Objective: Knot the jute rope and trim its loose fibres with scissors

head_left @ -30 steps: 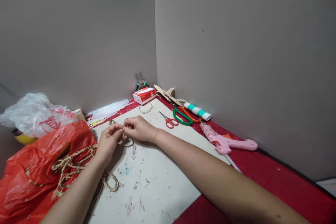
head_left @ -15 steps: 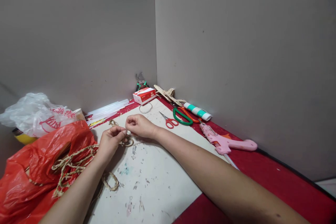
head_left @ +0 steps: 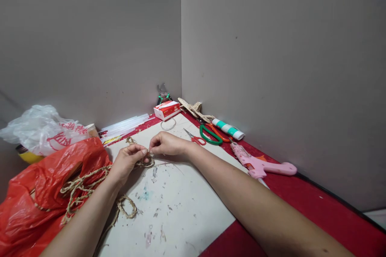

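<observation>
The left hand (head_left: 129,160) and right hand (head_left: 165,143) meet fingertip to fingertip over the board (head_left: 181,200), thumbs and forefingers narrowed to a pinch; they seem to hold an end of the cord (head_left: 98,172) between them, though the bit in their grip is too small to make out clearly. The cord lies mostly on the left hand's side: one loop shows just beneath the fingertips, another lies on the board beside the left forearm, and a tangle rests on the red bag (head_left: 87,154). The left hand and forearm hide stretches between these parts, so their joining cannot be traced. The right forearm covers part of the board, and the frame cuts off the red bag and both arms.
</observation>
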A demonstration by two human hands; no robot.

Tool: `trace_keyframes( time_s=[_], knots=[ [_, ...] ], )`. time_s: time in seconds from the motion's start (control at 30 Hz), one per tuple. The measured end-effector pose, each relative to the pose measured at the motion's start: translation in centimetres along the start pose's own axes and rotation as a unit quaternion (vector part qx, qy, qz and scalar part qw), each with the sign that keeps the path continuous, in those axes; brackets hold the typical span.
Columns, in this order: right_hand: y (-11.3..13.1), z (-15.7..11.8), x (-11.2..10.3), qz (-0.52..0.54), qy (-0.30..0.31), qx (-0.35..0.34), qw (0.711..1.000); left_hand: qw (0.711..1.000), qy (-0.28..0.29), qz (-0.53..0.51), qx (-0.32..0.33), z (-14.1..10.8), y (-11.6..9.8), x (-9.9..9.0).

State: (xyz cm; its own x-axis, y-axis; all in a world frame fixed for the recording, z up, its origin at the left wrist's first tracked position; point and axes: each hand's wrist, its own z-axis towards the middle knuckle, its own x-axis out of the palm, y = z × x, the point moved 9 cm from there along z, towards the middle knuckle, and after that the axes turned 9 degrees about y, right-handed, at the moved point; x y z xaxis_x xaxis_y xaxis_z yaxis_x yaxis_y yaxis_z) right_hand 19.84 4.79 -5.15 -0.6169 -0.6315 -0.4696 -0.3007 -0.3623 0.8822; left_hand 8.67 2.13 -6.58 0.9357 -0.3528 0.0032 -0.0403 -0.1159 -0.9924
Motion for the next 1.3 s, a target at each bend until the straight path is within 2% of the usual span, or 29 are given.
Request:
trace_keyframes(
  time_s=[0.2, 0.33, 0.53, 0.7, 0.8, 0.9, 1.0, 1.07, 1.13, 1.3],
  knots=[
    [0.0, -0.5, 0.8, 0.002, 0.051, 0.022, 0.998, 0.998, 0.009, 0.063, 0.023, -0.1, -0.3, 0.3],
    [0.0, -0.8, 1.9, 0.03, 0.105, 0.049, 0.993, 0.999, 0.003, 0.046, 0.016, -0.2, -0.3, 0.3],
    [-0.4, -0.6, 2.1, 0.06, 0.088, 0.058, 0.993, 0.998, 0.051, -0.018, -0.017, -0.3, 0.1, 0.5],
    [-0.9, -0.4, 2.7, 0.05, 0.099, 0.063, 0.992, 0.993, 0.117, 0.009, -0.004, -0.5, -0.2, 1.3],
    [-0.9, -0.6, 2.6, 0.044, 0.097, 0.07, 0.992, 0.99, 0.136, 0.026, 0.003, -0.5, -0.3, 1.5],
    [-0.8, -0.8, 2.8, 0.05, 0.109, 0.078, 0.99, 0.992, 0.12, 0.03, 0.007, -0.4, -0.2, 1.2],
    [-0.6, -0.8, 3.7, 0.059, 0.131, 0.082, 0.986, 0.997, 0.068, 0.04, 0.023, -0.2, -0.2, 0.4],
    [-0.1, -0.8, 3.8, 0.075, 0.112, 0.065, 0.989, 0.997, 0.036, 0.052, 0.038, -0.1, -0.4, 0.0],
    [0.5, -0.6, 3.2, 0.081, 0.066, 0.044, 0.994, 0.997, 0.013, 0.058, 0.047, 0.0, -0.4, -0.2],
    [2.1, -0.5, 0.9, -0.037, -0.053, -0.003, 0.998, 0.998, -0.011, 0.034, 0.051, -0.2, -0.4, -0.6]
  ],
)
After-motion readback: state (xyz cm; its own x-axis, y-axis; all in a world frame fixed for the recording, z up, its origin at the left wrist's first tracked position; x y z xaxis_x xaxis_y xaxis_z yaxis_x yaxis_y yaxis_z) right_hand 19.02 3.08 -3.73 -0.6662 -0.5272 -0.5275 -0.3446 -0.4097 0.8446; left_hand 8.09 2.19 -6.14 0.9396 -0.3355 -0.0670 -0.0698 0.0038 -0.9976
